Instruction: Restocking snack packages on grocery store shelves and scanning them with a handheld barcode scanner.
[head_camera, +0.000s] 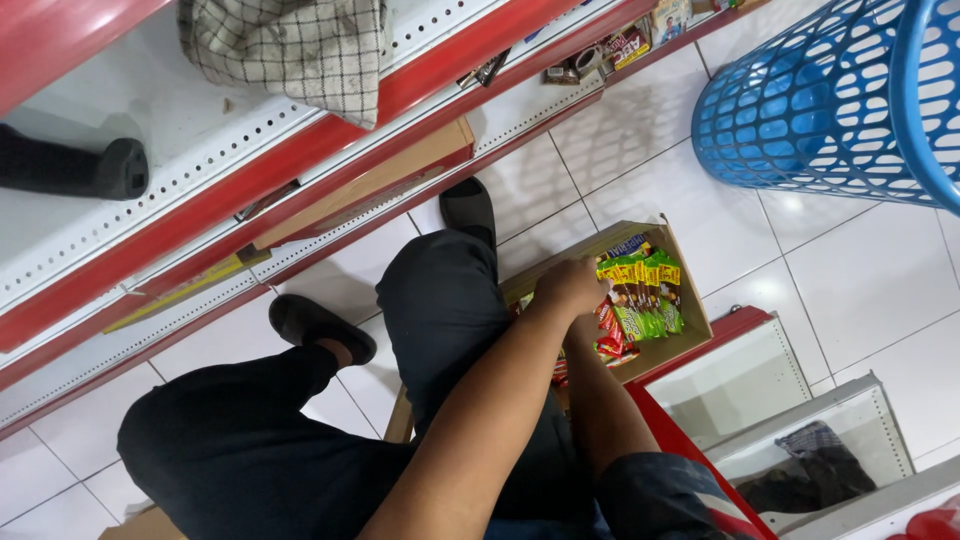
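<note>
The left hand (570, 287) closes over green and yellow snack packets (638, 290) in a cardboard box (690, 300) on the tiled floor (860, 270). The right hand, apparently lower in the box, is hidden, so its grip cannot be told. Open floor separates the box from the blue basket (800, 110); red shelf edges (330, 140) crowd the other side.

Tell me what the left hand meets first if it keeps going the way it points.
Likely the green and yellow snack packets in the cardboard box; the left hand already seems to be at them, though depth is unclear.
</note>
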